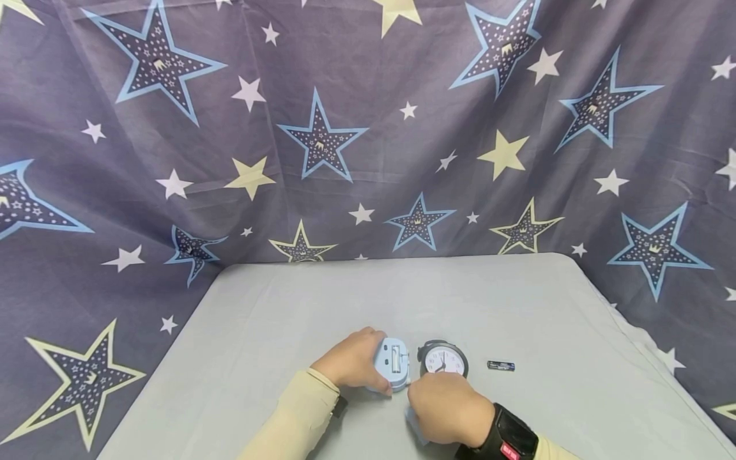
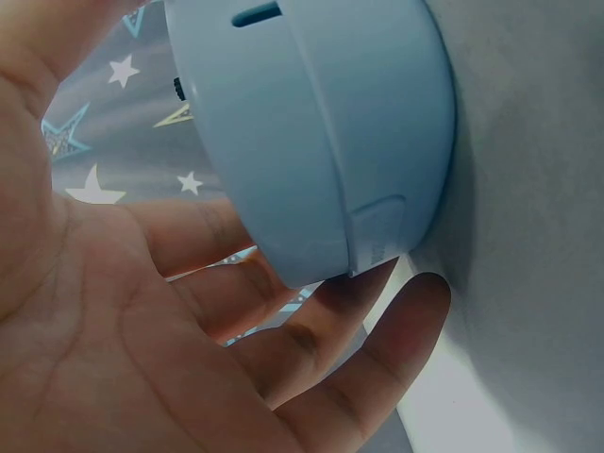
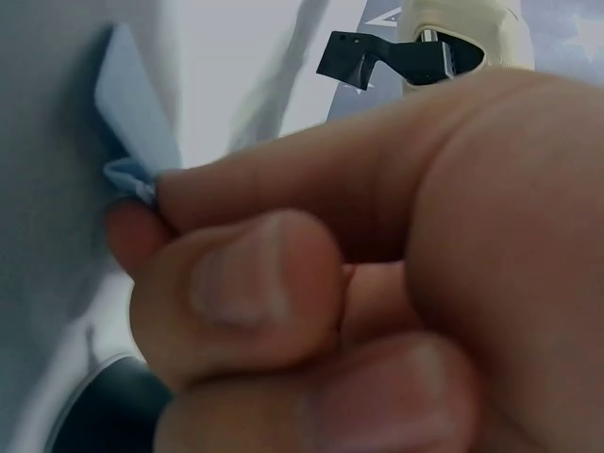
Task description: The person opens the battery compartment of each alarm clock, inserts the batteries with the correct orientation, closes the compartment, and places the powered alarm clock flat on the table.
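My left hand grips a light blue round device from its left side, thumb in front and fingers behind. The side facing up has a pale oblong recess, like a battery compartment. In the left wrist view the body of the device shows a slot and a raised tab, with the palm and fingers around it. Just to the right, my right hand pinches a thin light blue piece with a small folded end, perhaps a battery cover. Most of that piece is hidden from above by the hand.
A black-rimmed alarm clock lies face up right behind my right hand, its lower part covered. Further right a dark battery lies on the grey tabletop. A star-patterned curtain hangs behind the table and along its sides.
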`<state>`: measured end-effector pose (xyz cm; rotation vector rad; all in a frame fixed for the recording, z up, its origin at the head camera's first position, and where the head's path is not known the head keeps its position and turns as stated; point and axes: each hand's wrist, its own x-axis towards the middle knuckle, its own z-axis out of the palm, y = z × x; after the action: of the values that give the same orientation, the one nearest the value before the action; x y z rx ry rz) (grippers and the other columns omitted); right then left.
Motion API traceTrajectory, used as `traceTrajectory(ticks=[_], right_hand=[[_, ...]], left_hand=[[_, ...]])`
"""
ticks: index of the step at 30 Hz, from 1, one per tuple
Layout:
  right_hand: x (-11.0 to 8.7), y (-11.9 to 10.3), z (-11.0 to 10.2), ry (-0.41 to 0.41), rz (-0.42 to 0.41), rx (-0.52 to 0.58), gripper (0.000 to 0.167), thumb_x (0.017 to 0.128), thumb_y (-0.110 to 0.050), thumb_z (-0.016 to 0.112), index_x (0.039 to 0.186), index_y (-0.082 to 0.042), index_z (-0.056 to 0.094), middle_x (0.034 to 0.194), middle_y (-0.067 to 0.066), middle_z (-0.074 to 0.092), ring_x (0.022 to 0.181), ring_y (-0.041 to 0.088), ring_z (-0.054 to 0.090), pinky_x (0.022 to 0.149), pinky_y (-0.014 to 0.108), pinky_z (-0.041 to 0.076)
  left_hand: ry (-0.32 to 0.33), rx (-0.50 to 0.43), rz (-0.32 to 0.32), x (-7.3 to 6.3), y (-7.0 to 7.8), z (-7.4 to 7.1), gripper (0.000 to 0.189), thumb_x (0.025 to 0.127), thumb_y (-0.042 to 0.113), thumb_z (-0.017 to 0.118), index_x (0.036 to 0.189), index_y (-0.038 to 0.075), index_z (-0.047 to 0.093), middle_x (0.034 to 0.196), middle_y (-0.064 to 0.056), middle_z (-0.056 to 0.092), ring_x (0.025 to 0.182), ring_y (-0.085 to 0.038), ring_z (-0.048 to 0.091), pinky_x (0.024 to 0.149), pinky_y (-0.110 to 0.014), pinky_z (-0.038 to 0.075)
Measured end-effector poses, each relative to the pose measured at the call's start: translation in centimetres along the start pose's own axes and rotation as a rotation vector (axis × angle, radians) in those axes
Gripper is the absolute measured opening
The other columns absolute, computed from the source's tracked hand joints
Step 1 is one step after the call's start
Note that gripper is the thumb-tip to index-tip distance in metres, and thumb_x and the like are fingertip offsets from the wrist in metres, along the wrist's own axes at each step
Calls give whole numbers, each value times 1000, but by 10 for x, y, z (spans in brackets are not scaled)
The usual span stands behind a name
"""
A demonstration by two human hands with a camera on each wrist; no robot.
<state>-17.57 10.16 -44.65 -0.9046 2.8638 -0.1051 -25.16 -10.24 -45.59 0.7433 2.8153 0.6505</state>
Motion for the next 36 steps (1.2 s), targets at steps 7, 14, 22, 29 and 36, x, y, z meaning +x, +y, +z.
traceTrajectory(ticks=[7, 14, 22, 29, 36], right_hand=[[0, 1, -2, 14, 2, 21, 18, 86, -22, 73, 72, -13, 68, 64, -4, 55, 53, 11, 46, 45, 30, 40], [0, 6, -5, 89, -2, 27, 18, 84, -19, 71, 68, -16, 62, 64, -5, 55, 55, 11, 46, 47, 31, 40], [-2, 11, -11, 149, -28, 31, 19, 86, -17, 68, 69, -17, 60, 65, -5, 56, 56, 11, 47, 51, 31, 43], [3, 16, -10, 165, -28, 95, 24, 88, -17, 66, 67, -21, 56, 59, -9, 49, 53, 9, 44, 49, 28, 38], [9, 21, -15, 201, -2, 138, 29, 90, -18, 64, 64, -24, 52, 59, -12, 47, 53, 7, 43, 49, 26, 37]], left_hand=[[-5, -4, -9, 0, 0, 0, 92, 52, 38, 99, 129, 5, 63, 105, 2, 62, 88, -12, 57, 86, -33, 54], [-7, -3, -9, -1, 0, 0, 91, 52, 38, 99, 129, 6, 63, 105, 2, 62, 88, -12, 57, 85, -32, 54], [-7, -1, -18, -1, 1, 0, 92, 51, 37, 99, 130, 6, 63, 105, 2, 62, 87, -12, 56, 82, -31, 53], [-8, -8, -17, -2, 1, 0, 92, 52, 36, 99, 130, 5, 63, 101, 2, 61, 84, -11, 55, 79, -28, 52], [-8, -12, -6, -3, 1, -1, 90, 52, 35, 99, 129, 5, 63, 98, 3, 59, 80, -11, 54, 73, -26, 50]])
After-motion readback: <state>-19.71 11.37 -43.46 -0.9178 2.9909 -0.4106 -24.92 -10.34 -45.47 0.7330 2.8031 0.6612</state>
